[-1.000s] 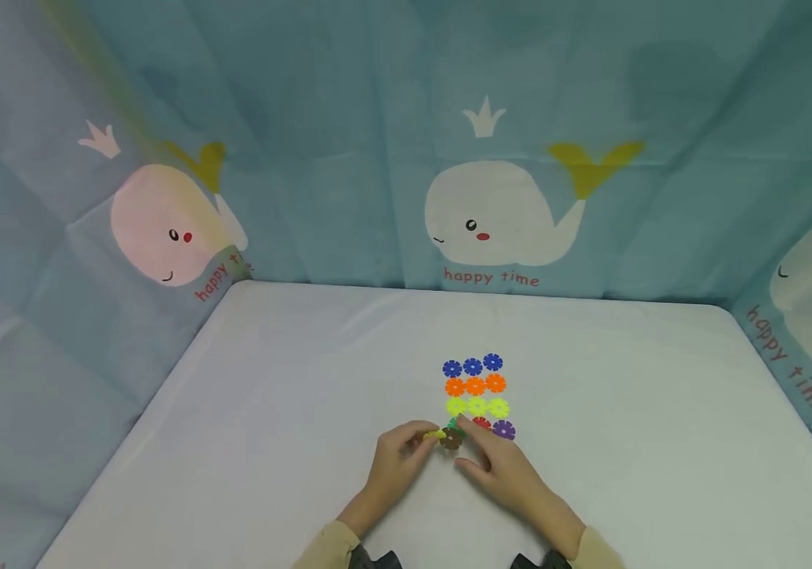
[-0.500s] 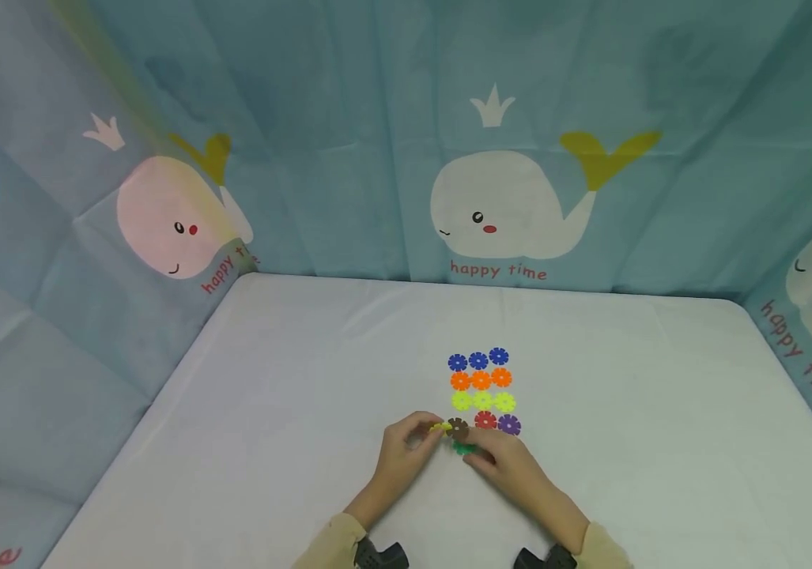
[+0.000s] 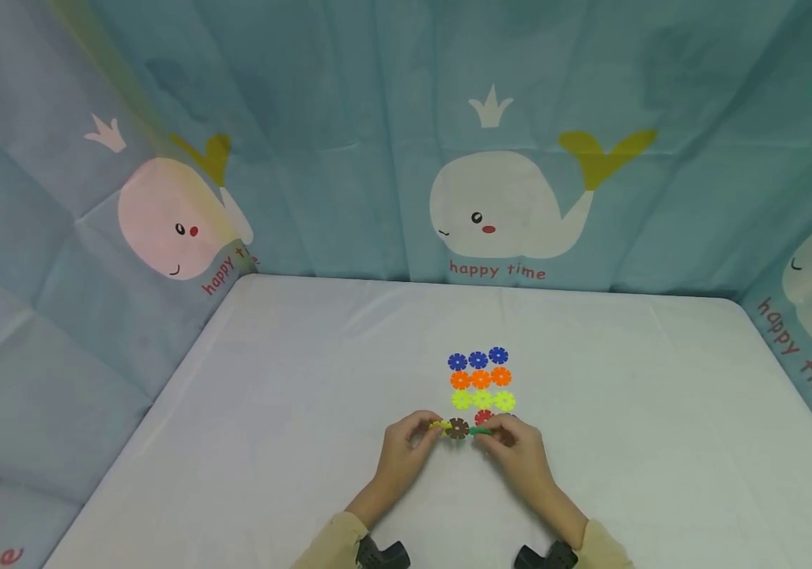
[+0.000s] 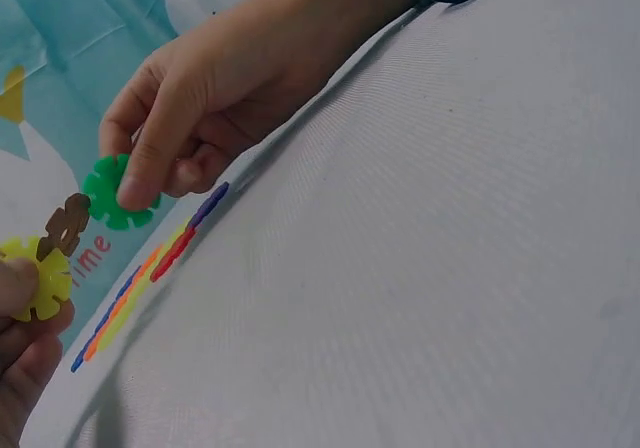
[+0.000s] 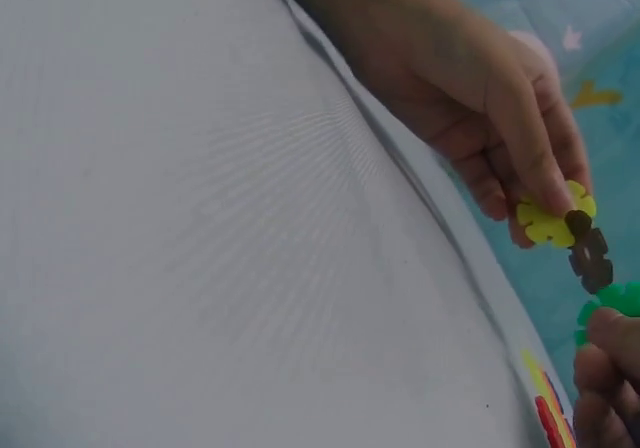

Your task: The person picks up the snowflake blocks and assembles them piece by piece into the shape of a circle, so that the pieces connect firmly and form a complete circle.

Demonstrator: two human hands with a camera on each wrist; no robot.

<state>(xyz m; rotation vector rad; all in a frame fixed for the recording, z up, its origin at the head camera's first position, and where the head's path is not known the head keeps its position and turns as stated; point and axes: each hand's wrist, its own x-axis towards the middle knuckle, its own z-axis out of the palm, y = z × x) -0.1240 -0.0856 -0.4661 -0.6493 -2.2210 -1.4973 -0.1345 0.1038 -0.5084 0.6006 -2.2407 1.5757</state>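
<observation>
My left hand (image 3: 398, 454) pinches a yellow notched plastic disc (image 5: 545, 226) between thumb and fingers. Slotted into it at an angle is a brown disc (image 3: 457, 428), which faces up in the head view. On the other side, my right hand (image 3: 523, 458) grips a green disc (image 4: 104, 190) with thumb and fingertips. The green disc's edge meets the brown one's edge in the left wrist view. Both hands hold these pieces above the white table (image 3: 292, 442); the wrist views show them raised over its surface.
Beyond the hands lie rows of loose discs: blue (image 3: 478, 360), orange (image 3: 481, 379) and lime yellow (image 3: 482, 400). A red disc (image 3: 483, 416) lies nearer, and a purple one (image 4: 208, 208) beside it is mostly hidden by my right hand. A whale-print curtain (image 3: 334, 182) surrounds the table.
My right hand has picked up the green disc, brought it below the brown disc, then round to its right edge. The left hand keeps hold of the yellow disc. The head view has shifted slightly.
</observation>
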